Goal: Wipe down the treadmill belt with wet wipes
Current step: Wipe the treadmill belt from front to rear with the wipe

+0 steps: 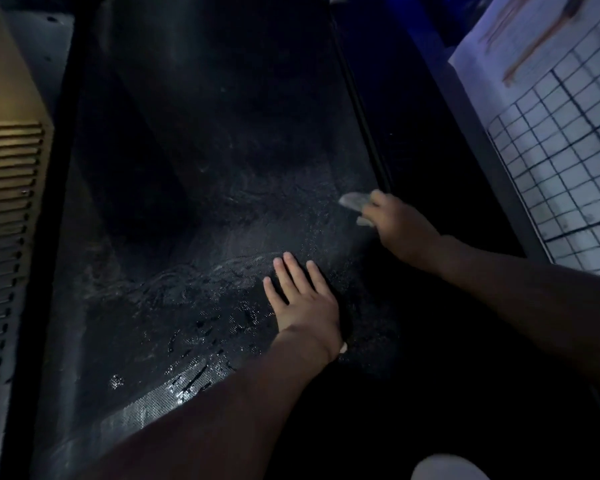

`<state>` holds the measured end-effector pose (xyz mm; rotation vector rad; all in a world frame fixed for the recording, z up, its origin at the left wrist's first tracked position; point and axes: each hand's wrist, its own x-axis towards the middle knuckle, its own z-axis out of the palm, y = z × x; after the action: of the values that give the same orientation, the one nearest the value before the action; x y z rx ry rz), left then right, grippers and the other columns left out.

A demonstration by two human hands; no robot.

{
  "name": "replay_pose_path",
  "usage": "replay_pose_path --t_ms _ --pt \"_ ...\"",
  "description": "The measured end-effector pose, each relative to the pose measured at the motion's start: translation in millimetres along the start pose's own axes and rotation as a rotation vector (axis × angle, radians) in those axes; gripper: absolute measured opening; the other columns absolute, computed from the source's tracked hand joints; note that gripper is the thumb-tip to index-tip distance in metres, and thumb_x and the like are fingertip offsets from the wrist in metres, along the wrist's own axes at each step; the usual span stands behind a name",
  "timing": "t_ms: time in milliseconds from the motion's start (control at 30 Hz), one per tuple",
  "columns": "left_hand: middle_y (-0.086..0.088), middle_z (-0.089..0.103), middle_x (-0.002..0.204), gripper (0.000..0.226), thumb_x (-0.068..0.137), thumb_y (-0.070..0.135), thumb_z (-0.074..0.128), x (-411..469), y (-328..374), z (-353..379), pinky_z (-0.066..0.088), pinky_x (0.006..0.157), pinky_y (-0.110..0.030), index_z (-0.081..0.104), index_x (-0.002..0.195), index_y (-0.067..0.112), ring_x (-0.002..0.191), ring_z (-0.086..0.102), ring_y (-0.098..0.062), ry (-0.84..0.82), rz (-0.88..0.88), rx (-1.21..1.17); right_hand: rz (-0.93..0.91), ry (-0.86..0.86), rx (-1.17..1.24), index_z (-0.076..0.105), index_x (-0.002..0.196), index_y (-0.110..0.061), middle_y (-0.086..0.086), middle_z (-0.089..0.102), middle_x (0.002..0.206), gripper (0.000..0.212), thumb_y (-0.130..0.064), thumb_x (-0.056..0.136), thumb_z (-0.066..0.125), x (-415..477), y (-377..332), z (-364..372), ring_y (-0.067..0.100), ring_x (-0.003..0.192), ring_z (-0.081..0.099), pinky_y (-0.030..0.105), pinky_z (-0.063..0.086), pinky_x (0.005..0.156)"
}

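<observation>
The black treadmill belt (205, 202) fills the middle of the dim view, with shiny wet streaks across its near part. My left hand (300, 299) lies flat on the belt, fingers straight and spread, near the centre. My right hand (400, 225) is farther off, by the belt's right edge, and holds a crumpled grey-white wet wipe (355, 202) down on the belt. Part of the wipe is hidden under the fingers.
A dark side rail (364, 116) runs along the belt's right edge. Beyond it lies a white tiled floor (561, 168). On the left stands a beige ribbed side cover (4, 188). A pale rounded shape (447, 467) shows at the bottom edge.
</observation>
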<state>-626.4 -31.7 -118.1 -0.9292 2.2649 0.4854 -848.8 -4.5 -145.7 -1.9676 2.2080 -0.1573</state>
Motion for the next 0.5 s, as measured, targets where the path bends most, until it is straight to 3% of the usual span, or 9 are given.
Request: replay_pose_path --t_ms 67,167,233,300,400,467,500 --pt "-0.043 -0.036 0.139 0.138 0.074 0.049 0.078 -0.3 0.1 -3.0 -0.007 0.11 -0.071 -0.029 0.141 -0.007 0.131 -0.034 -0.057 -0.017 0.006 -0.004 0.166 0.045 0.095 0.058 0.131 -0.002 0.017 0.055 0.123 0.036 0.001 0.095 0.055 -3.9 -11.9 -1.7 0.034 0.11 0.06 0.036 0.049 0.1" --pt "-0.042 -0.035 0.142 0.139 0.073 0.051 0.078 -0.3 -1.0 -5.5 -0.005 0.11 -0.07 -0.028 0.143 -0.005 0.133 -0.032 -0.056 0.007 0.014 -0.006 0.073 -0.042 0.126 0.054 0.136 -0.001 0.021 0.057 0.127 0.047 0.007 0.089 0.057 -37.2 -59.4 -18.3 0.029 0.114 0.057 0.034 0.045 0.102" --pt "-0.039 -0.035 0.144 0.139 0.073 0.053 0.078 -6.4 -3.1 -5.3 -0.003 0.112 -0.068 -0.026 0.145 -0.003 0.135 -0.031 -0.054 -0.008 0.022 -0.033 -0.013 -0.139 0.149 0.059 0.122 0.005 0.025 0.058 0.12 0.04 0.013 0.083 0.054 -50.6 -69.7 -23.5 0.028 0.109 0.054 0.031 0.042 0.095" --pt "-0.039 -0.034 0.144 0.138 0.073 0.052 0.078 -2.6 -3.8 -4.9 -0.002 0.112 -0.068 -0.026 0.146 -0.003 0.135 -0.031 -0.053 0.022 0.016 -0.005 -0.02 -0.19 0.008 0.056 0.121 -0.003 0.02 0.055 0.117 0.033 0.006 0.089 0.053 -43.4 -56.2 -26.1 0.033 0.102 0.057 0.038 0.046 0.086" --pt "-0.038 -0.034 0.145 0.138 0.072 0.052 0.078 0.8 -3.6 -0.1 -0.003 0.113 -0.067 -0.026 0.145 -0.002 0.136 -0.031 -0.053 0.019 0.009 0.011 0.009 0.037 0.08 0.046 0.111 -0.01 0.017 0.058 0.098 0.036 0.007 0.083 0.06 -36.9 -38.5 -14.3 0.032 0.072 0.06 0.032 0.051 0.06" --pt "-0.037 -0.033 0.146 0.139 0.072 0.052 0.079 -0.5 -2.0 0.6 -0.002 0.114 -0.066 -0.026 0.145 -0.001 0.137 -0.031 -0.051 0.032 0.0 0.014 -0.035 0.023 0.096 0.055 0.108 -0.004 0.016 0.061 0.105 0.023 0.004 0.087 0.046 -55.4 -40.2 -8.5 0.027 0.07 0.057 0.027 0.048 0.059" --pt "-0.037 -0.032 0.147 0.139 0.071 0.05 0.08 -0.6 0.8 -0.7 -0.001 0.115 -0.065 -0.025 0.146 -0.001 0.138 -0.029 -0.051 0.035 -0.011 0.025 -0.101 -0.017 0.045 0.06 0.105 -0.002 0.016 0.061 0.111 0.025 -0.002 0.091 0.038 -68.3 -38.5 -6.4 0.025 0.076 0.056 0.03 0.051 0.062"
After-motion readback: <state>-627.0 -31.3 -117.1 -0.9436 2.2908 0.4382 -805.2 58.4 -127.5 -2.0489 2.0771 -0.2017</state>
